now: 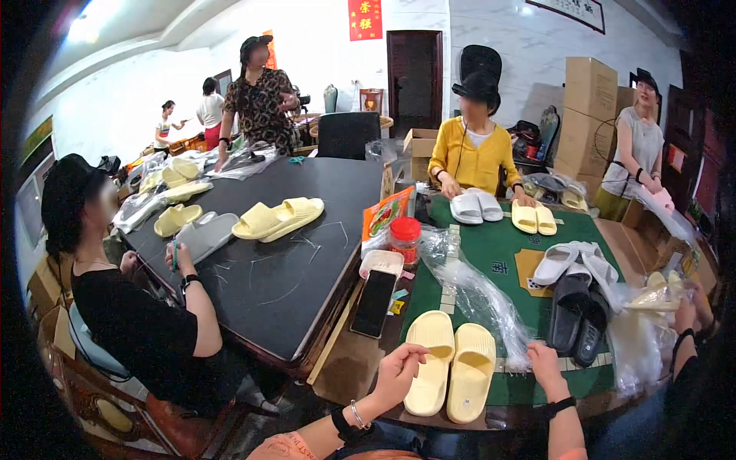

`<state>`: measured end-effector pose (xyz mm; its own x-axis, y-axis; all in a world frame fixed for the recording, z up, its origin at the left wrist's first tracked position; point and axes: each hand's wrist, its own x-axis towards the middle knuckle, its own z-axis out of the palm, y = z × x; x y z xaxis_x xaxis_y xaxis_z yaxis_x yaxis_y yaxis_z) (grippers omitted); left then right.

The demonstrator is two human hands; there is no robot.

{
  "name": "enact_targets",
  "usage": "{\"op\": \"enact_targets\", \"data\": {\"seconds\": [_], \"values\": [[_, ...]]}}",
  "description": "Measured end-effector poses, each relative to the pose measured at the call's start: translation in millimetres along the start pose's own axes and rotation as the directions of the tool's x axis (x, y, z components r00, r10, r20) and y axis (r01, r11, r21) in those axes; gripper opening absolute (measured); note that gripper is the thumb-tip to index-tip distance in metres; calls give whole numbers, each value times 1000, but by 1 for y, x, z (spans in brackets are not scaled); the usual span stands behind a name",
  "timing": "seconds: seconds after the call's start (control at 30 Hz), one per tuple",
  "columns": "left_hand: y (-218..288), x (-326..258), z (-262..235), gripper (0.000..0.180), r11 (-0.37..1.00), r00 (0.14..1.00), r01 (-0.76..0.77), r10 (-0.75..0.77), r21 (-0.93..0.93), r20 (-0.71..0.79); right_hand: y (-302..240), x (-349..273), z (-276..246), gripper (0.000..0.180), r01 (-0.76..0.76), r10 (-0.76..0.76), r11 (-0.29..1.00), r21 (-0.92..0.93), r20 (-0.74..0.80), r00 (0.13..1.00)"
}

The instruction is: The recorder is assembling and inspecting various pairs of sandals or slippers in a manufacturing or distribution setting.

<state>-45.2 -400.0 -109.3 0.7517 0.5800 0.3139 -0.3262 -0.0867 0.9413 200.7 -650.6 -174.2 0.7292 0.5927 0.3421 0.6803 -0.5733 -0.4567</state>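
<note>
A pair of pale yellow slippers lies side by side in front of me, the left slipper [429,356] and the right slipper [471,368], toes pointing away. Over the left slipper's outer edge is my left hand [399,374], fingers curled and tips pinched; whatever they hold, if anything, is too small to make out. My right hand [546,362] pinches the near end of a long, crumpled clear plastic bag [483,295], which stretches away across the green table mat [491,238].
Black slippers [569,307] and light grey slippers [556,263] are piled right of the bag. A phone [375,303] and a red-lidded jar [405,236] stand left. Co-workers sit and stand around; one in yellow [475,153] handles slippers opposite. A dark table [307,284] adjoins on the left.
</note>
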Motion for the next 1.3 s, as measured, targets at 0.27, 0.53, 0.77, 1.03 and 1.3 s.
{"op": "enact_targets", "data": {"seconds": [0.27,0.53,0.77,1.03,1.3], "values": [[-8,3,4,16,1000,1000,10,-10,7,-17,-41,11,-20,17,302,-355,882,-362,-90,930],[-9,1,-1,15,1000,999,22,-23,-6,-29,-18,6,-5,17,264,-304,932,-250,-137,943],[-10,1,2,15,1000,1000,22,-22,-17,-17,-29,3,-24,15,280,-331,909,-308,-126,935],[-5,3,-7,13,997,992,69,-67,21,-106,2,13,23,20,318,-330,943,-93,-151,932],[-13,1,11,13,999,997,53,-53,5,-48,-10,-4,-13,14,175,-176,984,13,7,984]]}}
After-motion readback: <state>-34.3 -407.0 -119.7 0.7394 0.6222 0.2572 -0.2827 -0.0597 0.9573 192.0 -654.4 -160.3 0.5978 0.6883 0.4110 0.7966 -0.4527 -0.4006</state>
